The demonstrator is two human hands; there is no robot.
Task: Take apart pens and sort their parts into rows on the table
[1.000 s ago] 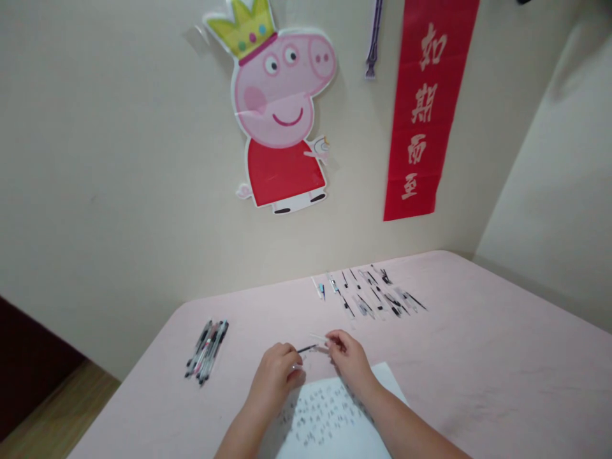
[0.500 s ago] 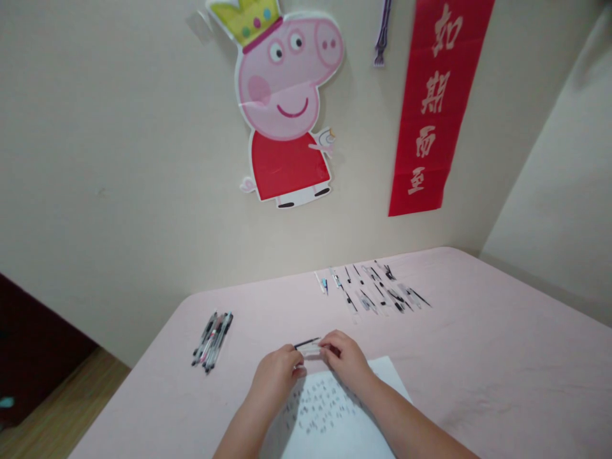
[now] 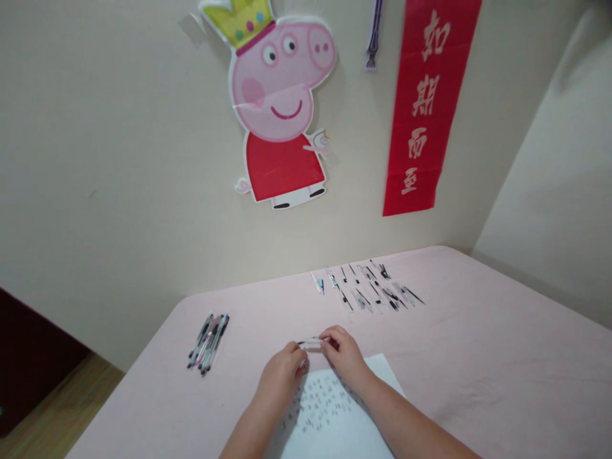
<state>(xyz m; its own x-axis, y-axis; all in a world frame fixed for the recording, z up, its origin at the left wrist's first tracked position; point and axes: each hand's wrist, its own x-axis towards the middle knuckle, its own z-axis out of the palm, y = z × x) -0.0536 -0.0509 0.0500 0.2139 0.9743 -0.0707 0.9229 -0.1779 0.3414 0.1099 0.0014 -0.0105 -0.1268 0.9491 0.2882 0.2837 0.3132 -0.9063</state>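
Note:
Just beyond the top of a sheet of paper [image 3: 335, 421] with rows of handwriting, both my hands meet over a taken-apart pen. My left hand [image 3: 283, 375] is closed, its fingertips pinching the left end of a thin dark pen refill [image 3: 303, 342]. From the other side my right hand [image 3: 345, 357] pinches a clear, whitish pen barrel [image 3: 313, 345]. The two parts lie nearly in line between the fingertips. Fingers cover their ends, so I cannot tell whether the refill is inside the barrel.
To the left lies a bundle of assembled pens [image 3: 208, 344]. Several rows of loose pen parts [image 3: 368, 287] are spread near the wall. A pink cloth [image 3: 478, 357] covers the surface. A pig cutout [image 3: 285, 166] and a red banner [image 3: 425, 115] hang on the wall.
The dark refill, angled above the clear barrel before, now lies closer in line with it, and less of it shows. My hands stay close together. The view has shifted slightly.

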